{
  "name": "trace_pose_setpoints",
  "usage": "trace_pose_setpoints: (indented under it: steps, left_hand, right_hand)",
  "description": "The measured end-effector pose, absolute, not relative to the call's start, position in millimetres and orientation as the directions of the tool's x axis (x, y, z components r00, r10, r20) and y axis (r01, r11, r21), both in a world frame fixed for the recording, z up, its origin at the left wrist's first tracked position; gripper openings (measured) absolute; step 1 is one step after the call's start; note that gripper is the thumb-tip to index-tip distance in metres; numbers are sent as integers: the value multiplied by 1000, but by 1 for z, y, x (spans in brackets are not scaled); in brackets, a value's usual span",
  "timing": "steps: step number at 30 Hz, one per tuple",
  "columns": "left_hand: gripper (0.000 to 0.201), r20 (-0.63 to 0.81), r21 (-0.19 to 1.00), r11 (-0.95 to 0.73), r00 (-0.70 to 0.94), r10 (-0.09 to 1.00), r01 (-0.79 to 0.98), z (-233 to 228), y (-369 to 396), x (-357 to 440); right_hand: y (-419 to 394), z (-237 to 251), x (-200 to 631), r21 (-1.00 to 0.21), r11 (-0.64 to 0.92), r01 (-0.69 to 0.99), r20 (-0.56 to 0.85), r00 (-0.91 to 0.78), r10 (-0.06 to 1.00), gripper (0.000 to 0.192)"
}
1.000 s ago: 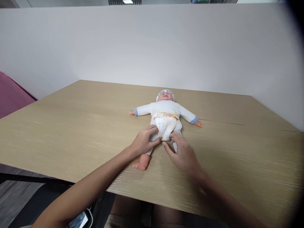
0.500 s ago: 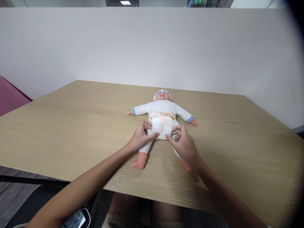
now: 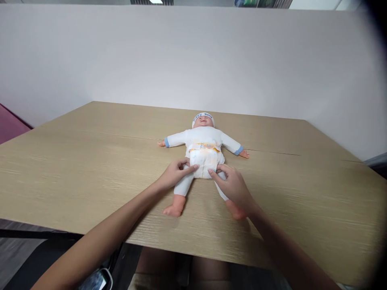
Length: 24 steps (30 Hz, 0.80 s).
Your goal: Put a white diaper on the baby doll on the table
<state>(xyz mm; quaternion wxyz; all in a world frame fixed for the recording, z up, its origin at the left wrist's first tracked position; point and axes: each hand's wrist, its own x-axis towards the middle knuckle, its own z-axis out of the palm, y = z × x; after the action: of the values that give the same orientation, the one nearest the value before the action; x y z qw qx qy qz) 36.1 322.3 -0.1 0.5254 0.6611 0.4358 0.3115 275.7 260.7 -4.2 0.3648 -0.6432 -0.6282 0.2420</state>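
Observation:
A baby doll (image 3: 203, 135) in white clothes with blue cuffs lies on its back, arms spread and feet toward me. Round its hips is a white diaper (image 3: 204, 163) with an orange printed band at the waist. My left hand (image 3: 178, 173) pinches the diaper's edge at the leg on the left, thumb on top and fingers tucked under. On the other side, my right hand (image 3: 231, 181) grips the opposite leg edge between thumb and fingers. Parts of the doll's legs are hidden behind my hands.
The doll lies on a wooden table (image 3: 90, 169) with a seam across it. Behind it stands a pale partition wall (image 3: 193, 56). A pink panel (image 3: 12, 125) is at the far left. Below the table's front edge, a device with a lit screen (image 3: 95, 280) shows beside my leg.
Both hands have shifted slightly down along the diaper's leg edges, their fingers more closed on it. The whole view has moved a little, and the doll lies as before.

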Motion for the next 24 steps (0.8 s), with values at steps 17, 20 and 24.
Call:
trace_pose_setpoints:
  steps: [17, 20, 24]
  left_hand:
    - [57, -17, 992, -31, 364, 931, 126, -10, 334, 37]
    - [56, 44, 977, -107, 313, 949, 186, -8, 331, 36]
    - [48, 228, 880, -305, 238, 944, 365, -10, 330, 32]
  right_hand:
    - [267, -12, 289, -782, 147, 605, 265, 110, 958, 43]
    - [266, -11, 286, -764, 199, 614, 335, 113, 936, 46]
    - [269, -11, 292, -678, 271, 684, 485, 140, 863, 49]
